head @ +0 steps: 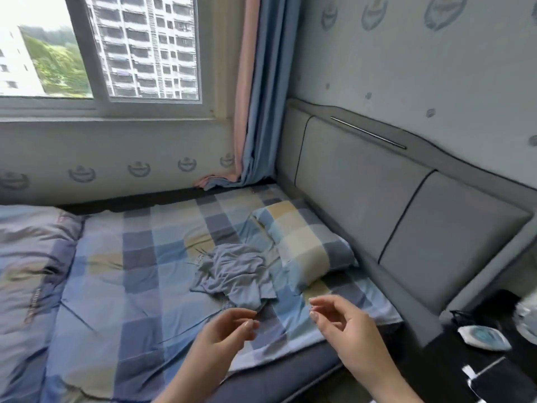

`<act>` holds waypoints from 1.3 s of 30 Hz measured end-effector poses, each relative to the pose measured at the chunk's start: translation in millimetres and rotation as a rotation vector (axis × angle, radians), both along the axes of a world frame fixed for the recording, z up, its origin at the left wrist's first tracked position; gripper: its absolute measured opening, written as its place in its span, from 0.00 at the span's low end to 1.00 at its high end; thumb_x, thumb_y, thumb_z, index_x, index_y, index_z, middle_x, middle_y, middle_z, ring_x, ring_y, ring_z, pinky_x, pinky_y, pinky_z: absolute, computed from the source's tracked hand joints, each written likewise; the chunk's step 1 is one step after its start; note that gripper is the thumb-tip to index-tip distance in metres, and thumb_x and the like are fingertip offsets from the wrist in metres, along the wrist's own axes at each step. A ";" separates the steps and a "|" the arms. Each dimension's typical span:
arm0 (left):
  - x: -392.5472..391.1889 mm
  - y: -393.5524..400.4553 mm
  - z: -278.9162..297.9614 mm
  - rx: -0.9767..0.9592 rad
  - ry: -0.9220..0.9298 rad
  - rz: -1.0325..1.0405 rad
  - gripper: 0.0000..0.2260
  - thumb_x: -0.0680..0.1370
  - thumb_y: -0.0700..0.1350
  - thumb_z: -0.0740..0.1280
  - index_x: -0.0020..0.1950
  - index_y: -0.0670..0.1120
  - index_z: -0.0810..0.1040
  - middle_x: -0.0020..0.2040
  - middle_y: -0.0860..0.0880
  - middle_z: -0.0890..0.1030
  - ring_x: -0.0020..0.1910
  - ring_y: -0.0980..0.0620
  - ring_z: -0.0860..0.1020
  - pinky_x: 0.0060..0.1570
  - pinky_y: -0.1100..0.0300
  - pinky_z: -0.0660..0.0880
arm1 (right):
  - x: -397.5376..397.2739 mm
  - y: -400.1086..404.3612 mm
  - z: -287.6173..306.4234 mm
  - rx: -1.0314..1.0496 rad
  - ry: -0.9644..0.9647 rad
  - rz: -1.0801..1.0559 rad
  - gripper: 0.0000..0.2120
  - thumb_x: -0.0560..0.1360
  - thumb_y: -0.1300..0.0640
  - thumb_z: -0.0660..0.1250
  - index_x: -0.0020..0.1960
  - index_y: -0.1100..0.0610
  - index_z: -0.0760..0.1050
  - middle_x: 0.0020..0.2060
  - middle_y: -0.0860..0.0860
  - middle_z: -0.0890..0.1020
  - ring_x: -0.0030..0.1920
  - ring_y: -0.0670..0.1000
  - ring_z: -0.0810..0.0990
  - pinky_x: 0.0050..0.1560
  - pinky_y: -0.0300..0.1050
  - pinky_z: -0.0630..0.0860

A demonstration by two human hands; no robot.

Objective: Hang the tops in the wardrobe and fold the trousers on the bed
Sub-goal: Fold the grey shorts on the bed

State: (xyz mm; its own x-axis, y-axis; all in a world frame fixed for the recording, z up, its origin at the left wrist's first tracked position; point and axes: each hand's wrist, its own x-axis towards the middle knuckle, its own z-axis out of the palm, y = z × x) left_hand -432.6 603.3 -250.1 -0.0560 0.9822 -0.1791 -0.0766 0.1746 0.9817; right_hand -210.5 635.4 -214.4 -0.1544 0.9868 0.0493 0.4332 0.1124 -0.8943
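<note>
A crumpled grey-blue garment [235, 274] lies in a heap on the checked bed sheet [139, 257], just left of the pillow. I cannot tell whether it is a top or trousers. My left hand [226, 330] hovers just below the garment's near edge, its fingers loosely curled and holding nothing. My right hand [340, 321] hangs to the right of it over the sheet, fingers relaxed and empty. Neither hand touches the cloth. No wardrobe is in view.
A checked pillow [305, 239] lies against the padded grey headboard [377, 205]. A rumpled quilt [29, 271] fills the left side of the bed. A dark bedside table [488, 353] with small items stands at the right. Window and curtains [250, 97] are behind.
</note>
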 end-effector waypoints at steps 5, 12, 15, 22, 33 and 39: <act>-7.5 88.5 -39.6 -0.104 0.034 0.087 0.05 0.78 0.38 0.65 0.52 0.43 0.80 0.41 0.50 0.85 0.40 0.56 0.81 0.42 0.66 0.75 | -12.7 120.6 -55.4 -0.078 -0.025 0.065 0.06 0.73 0.58 0.72 0.45 0.47 0.80 0.41 0.40 0.84 0.41 0.38 0.81 0.41 0.28 0.74; -30.4 178.1 -114.1 -0.317 0.038 0.230 0.04 0.79 0.42 0.65 0.50 0.48 0.80 0.45 0.53 0.85 0.42 0.58 0.82 0.43 0.64 0.74 | -57.2 243.6 -142.6 -0.296 -0.143 0.218 0.07 0.73 0.58 0.71 0.44 0.46 0.79 0.38 0.43 0.84 0.41 0.39 0.81 0.43 0.31 0.75; -52.3 209.8 -159.2 -0.424 0.043 0.297 0.05 0.79 0.42 0.65 0.50 0.48 0.79 0.43 0.55 0.85 0.40 0.59 0.82 0.42 0.63 0.73 | -82.0 281.1 -190.4 -0.387 -0.243 0.283 0.07 0.73 0.59 0.72 0.43 0.47 0.79 0.37 0.44 0.84 0.42 0.41 0.81 0.43 0.29 0.74; -97.2 287.7 -322.3 -0.602 0.080 0.339 0.05 0.79 0.43 0.64 0.51 0.48 0.79 0.46 0.51 0.84 0.41 0.59 0.81 0.38 0.69 0.72 | -146.9 342.4 -353.6 -0.449 -0.617 0.505 0.18 0.74 0.48 0.67 0.63 0.46 0.74 0.56 0.43 0.80 0.55 0.43 0.78 0.53 0.35 0.70; -122.7 364.6 -563.3 -0.441 0.266 0.175 0.29 0.76 0.39 0.68 0.74 0.53 0.63 0.63 0.60 0.72 0.52 0.67 0.74 0.49 0.78 0.68 | -232.4 395.6 -575.0 -0.278 -0.772 0.556 0.23 0.79 0.50 0.58 0.73 0.44 0.61 0.70 0.47 0.65 0.65 0.51 0.71 0.58 0.46 0.71; -121.9 382.0 -591.7 -0.497 0.140 0.266 0.19 0.75 0.37 0.68 0.66 0.46 0.74 0.50 0.49 0.79 0.46 0.53 0.78 0.56 0.55 0.77 | -242.9 396.8 -602.7 -0.344 -0.744 0.421 0.25 0.80 0.49 0.57 0.75 0.51 0.58 0.69 0.54 0.66 0.64 0.57 0.71 0.60 0.50 0.69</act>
State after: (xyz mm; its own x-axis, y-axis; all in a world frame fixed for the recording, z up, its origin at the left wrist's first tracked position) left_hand -554.4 985.4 -841.8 -0.3460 0.7306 -0.5886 -0.0566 0.6099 0.7904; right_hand -453.5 1032.1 -817.1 -0.3782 0.7841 -0.4921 0.8937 0.1706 -0.4150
